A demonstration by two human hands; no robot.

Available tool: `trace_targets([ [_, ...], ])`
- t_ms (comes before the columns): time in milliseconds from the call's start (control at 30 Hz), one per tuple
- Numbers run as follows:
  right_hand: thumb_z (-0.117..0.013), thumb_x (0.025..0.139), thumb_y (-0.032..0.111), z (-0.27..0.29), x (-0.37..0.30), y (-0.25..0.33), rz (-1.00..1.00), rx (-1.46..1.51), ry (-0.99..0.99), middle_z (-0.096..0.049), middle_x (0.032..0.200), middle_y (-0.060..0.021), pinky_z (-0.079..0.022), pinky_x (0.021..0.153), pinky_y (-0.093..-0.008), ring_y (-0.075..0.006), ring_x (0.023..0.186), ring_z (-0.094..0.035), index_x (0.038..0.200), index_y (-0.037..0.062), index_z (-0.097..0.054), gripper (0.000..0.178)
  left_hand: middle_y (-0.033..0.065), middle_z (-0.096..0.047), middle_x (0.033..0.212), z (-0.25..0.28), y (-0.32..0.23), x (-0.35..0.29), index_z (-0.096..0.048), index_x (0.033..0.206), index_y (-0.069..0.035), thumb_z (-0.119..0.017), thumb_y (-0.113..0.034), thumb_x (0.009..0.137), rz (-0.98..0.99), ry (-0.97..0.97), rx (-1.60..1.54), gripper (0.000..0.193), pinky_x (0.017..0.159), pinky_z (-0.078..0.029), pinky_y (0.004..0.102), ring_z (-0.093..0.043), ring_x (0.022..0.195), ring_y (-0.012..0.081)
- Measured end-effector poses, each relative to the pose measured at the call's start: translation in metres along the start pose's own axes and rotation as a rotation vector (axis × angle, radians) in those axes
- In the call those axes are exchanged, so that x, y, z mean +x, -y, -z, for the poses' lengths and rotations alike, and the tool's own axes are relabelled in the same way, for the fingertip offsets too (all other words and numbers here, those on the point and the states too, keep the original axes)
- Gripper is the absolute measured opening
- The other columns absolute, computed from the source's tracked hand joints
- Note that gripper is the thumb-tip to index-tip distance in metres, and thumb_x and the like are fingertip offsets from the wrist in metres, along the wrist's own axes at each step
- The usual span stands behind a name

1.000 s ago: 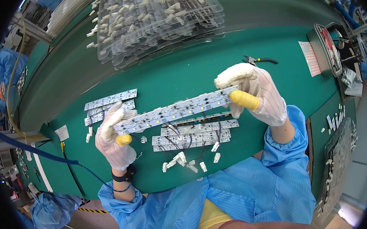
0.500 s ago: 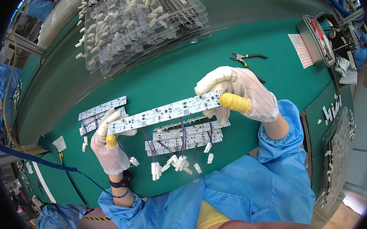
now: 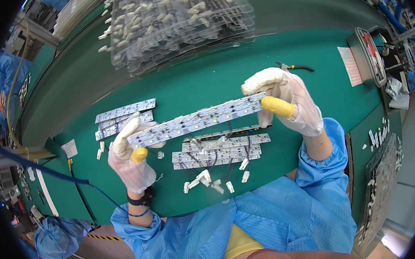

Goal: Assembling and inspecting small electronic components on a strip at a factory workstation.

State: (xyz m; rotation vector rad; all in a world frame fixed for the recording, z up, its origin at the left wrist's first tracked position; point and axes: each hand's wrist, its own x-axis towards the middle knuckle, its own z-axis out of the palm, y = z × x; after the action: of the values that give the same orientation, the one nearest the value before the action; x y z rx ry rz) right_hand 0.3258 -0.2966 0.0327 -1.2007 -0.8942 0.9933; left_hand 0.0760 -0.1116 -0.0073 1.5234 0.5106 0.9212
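Between my two gloved hands a long white LED circuit board (image 3: 199, 120) is held up, its right end a little higher than its left. My left hand (image 3: 131, 147) pinches the left end, a yellow finger cot on its thumb. My right hand (image 3: 285, 100) grips the right end, its thumb also in a yellow cot. Below the held board, several LED boards (image 3: 221, 155) lie on the green mat with dark wires and white connectors (image 3: 203, 178). Another group of boards (image 3: 124, 111) lies beyond my left hand.
Stacked clear trays (image 3: 181, 30) full of boards and connectors stand at the back. Pliers (image 3: 297, 67) lie past my right hand, partly hidden. A label sheet (image 3: 350, 66) and a metal box of tools (image 3: 369, 53) are at the right. A blue cord (image 3: 42, 172) runs to my left wrist.
Both hands have raised the board slightly and shifted it to the right in view. The whole scene has also shifted right. The board is tilted differently, and its connectors no longer hang plainly below it.
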Motion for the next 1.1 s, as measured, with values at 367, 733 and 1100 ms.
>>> trace_targets([
  [367, -0.074, 0.066, 0.059, -0.003, 0.008, -0.006, -0.05, -0.118, -0.092, -0.059, 0.084, -0.0069, -0.044, 0.047, -0.0175, -0.0084, 0.055, -0.057, 0.11, -0.0059, -0.052, 0.081, 0.0132, -0.067, 0.09, 0.004, -0.002, -0.001, -0.06, 0.11, 0.003, -0.067, -0.039, 0.081, -0.394, 0.167, 0.182, 0.052, 0.09, -0.044, 0.0391, -0.063, 0.085, 0.0222],
  [733, -0.068, 0.082, 0.033, 0.004, 0.007, -0.013, 0.038, -0.184, -0.051, -0.06, 0.078, -0.0065, -0.04, 0.042, -0.0175, -0.0067, 0.048, -0.053, 0.108, -0.0044, -0.054, 0.048, 0.0114, -0.068, 0.087, -0.002, -0.012, 0.002, -0.052, 0.121, 0.006, -0.062, -0.035, 0.087, 0.04, 0.081, 0.068, 0.055, 0.079, -0.047, 0.0255, -0.063, 0.079, 0.012],
  [1100, -0.062, 0.087, 0.031, 0.004, 0.009, -0.016, 0.061, -0.045, -0.004, -0.061, 0.072, -0.0086, -0.04, 0.046, -0.0175, -0.0067, 0.048, -0.053, 0.108, -0.0039, -0.055, 0.041, 0.0144, -0.068, 0.082, 0.009, -0.002, -0.001, -0.059, 0.11, 0.005, -0.069, -0.038, 0.08, -0.121, 0.112, 0.18, 0.052, 0.104, -0.034, 0.0421, -0.066, 0.077, 0.0176],
])
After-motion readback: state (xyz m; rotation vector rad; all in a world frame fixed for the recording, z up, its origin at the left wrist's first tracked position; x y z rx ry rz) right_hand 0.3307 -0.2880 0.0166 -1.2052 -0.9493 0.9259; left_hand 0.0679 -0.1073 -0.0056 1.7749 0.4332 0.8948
